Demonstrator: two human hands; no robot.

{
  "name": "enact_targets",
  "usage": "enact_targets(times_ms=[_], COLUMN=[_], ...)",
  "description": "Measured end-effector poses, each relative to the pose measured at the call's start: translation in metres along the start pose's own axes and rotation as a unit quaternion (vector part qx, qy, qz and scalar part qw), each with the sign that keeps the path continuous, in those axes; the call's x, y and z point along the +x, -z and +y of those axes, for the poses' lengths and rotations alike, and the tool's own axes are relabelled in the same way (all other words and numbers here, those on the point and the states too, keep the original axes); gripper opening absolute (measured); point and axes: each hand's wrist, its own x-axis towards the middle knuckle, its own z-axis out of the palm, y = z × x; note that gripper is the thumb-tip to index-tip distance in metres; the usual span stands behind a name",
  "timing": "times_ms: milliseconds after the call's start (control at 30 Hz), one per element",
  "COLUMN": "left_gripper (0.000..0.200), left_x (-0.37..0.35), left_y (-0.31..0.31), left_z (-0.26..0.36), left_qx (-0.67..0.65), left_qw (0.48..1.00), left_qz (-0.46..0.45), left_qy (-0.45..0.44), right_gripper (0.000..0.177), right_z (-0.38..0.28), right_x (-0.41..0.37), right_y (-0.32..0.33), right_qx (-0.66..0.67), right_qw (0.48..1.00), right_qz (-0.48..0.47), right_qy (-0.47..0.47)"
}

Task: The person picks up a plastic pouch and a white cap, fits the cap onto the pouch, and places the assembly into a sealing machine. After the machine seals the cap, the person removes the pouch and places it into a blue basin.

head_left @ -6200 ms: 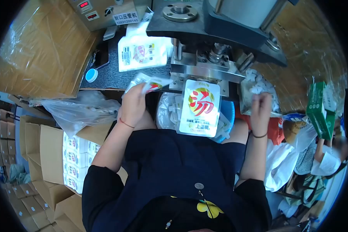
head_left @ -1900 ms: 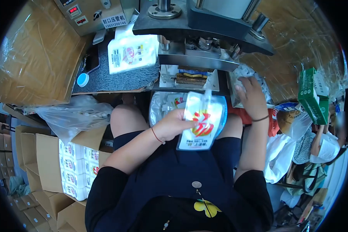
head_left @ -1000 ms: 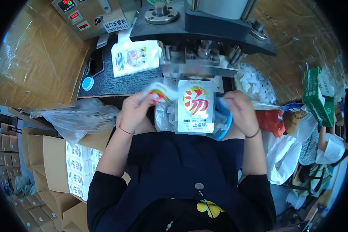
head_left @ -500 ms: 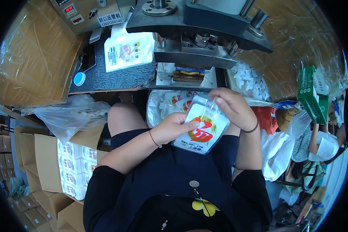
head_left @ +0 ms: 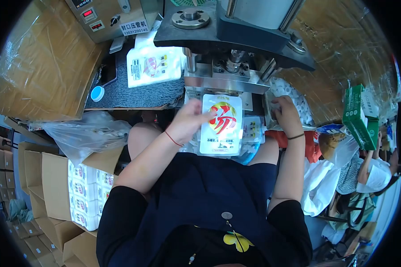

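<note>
My left hand (head_left: 188,119) grips a white plastic pouch (head_left: 221,144) by its left edge, thumb on the printed front. The pouch bears a large red character on a yellow-green disc and hangs upright just below the jaw of a press (head_left: 227,80). At the right, my right hand (head_left: 288,115) is over the near left edge of a bin of small white plastic spouts (head_left: 302,104). Its fingers are bent together, and whatever is between them is hidden. More printed pouches (head_left: 252,129) lie in a bag between my knees, partly behind the held one.
Another white pouch (head_left: 152,66) lies on the blue mat (head_left: 160,95), near a phone (head_left: 108,73) and a blue cap (head_left: 97,93). An open carton (head_left: 55,187) with packed pouches stands at left. A green box (head_left: 360,118) is at right, with another person beyond it.
My left hand has raised the pouch toward the press and turned it upright. My right hand has left the pouch's top and moved right to the spouts. The camera view has shifted slightly.
</note>
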Motion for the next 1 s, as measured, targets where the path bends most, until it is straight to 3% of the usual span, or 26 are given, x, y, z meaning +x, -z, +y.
enact_targets(times_ms=[67, 100, 133, 167, 267, 300, 367, 433, 467, 533, 567, 600, 633, 733, 800, 967, 1000], left_gripper=[0.044, 0.048, 0.052, 0.057, 0.059, 0.057, 0.05, 0.04, 0.035, 0.024, 0.019, 0.014, 0.016, 0.018, 0.021, 0.028, 0.029], left_x=[0.022, 0.034, 0.045, 0.045, 0.028, 0.003, -0.031, -0.04, -0.043, -0.043, -0.043, -0.044, -0.047, -0.054, -0.057, -0.061, -0.06], left_y=[0.033, 0.057, 0.08, 0.097, 0.122, 0.107, 0.092, 0.099, 0.101, 0.096, 0.09, 0.073, 0.068, 0.03, 0.011, -0.019, -0.021], left_z=[-0.004, 0.008, 0.019, 0.031, 0.011, 0.017, 0.016, 0.007, 0.004, -0.006, -0.01, -0.01, -0.006, 0.005, 0.006, -0.005, -0.007], left_qx=[0.15, 0.246, 0.341, 0.484, 0.678, 0.681, 0.676, 0.591, 0.544, 0.286, 0.145, 0.101, 0.208, 0.189, 0.195, -0.043, -0.046], left_qw=[0.965, 0.914, 0.836, 0.713, 0.645, 0.664, 0.657, 0.744, 0.783, 0.928, 0.97, 0.975, 0.962, 0.968, 0.97, 0.99, 0.988], left_qz=[0.161, 0.214, 0.287, 0.32, 0.191, 0.142, 0.104, 0.135, 0.148, 0.097, 0.068, 0.051, 0.032, -0.011, -0.031, -0.13, -0.146], left_qy=[-0.144, -0.241, -0.321, -0.394, -0.296, -0.273, -0.316, -0.282, -0.264, -0.216, -0.185, -0.193, -0.174, -0.167, -0.141, -0.045, -0.033], right_gripper=[0.027, 0.028, 0.028, 0.028, 0.029, 0.029, 0.027, 0.026, 0.023, 0.022, 0.021, 0.02, 0.019, 0.018, 0.017, 0.017, 0.015], right_z=[0.006, 0.011, 0.012, 0.009, -0.004, -0.009, -0.02, -0.029, -0.029, -0.058, -0.076, -0.09, -0.101, -0.129, -0.146, -0.139, -0.133], right_x=[-0.002, -0.001, 0.0, -0.001, -0.005, -0.01, -0.023, -0.033, -0.036, -0.034, -0.031, -0.027, -0.023, -0.015, -0.009, -0.007, -0.009], right_y=[-0.001, -0.006, -0.008, -0.008, 0.002, 0.01, 0.022, 0.026, 0.022, 0.014, 0.009, 0.003, -0.003, -0.003, 0.001, 0.002, 0.008], right_qx=[0.0, 0.001, 0.001, -0.001, 0.001, 0.007, 0.053, 0.129, 0.178, 0.147, 0.129, 0.147, 0.165, 0.286, 0.299, 0.179, 0.188], right_qw=[1.0, 1.0, 0.999, 0.998, 0.995, 0.994, 0.991, 0.979, 0.974, 0.982, 0.982, 0.979, 0.972, 0.945, 0.945, 0.971, 0.972], right_qz=[0.012, 0.024, 0.035, 0.054, 0.102, 0.111, 0.121, 0.122, 0.12, 0.117, 0.115, 0.081, 0.048, 0.044, 0.08, 0.098, 0.053], right_qy=[0.002, 0.005, 0.009, 0.01, 0.012, 0.007, -0.034, -0.104, -0.072, 0.023, 0.073, 0.117, 0.16, 0.15, 0.105, 0.123, 0.128])
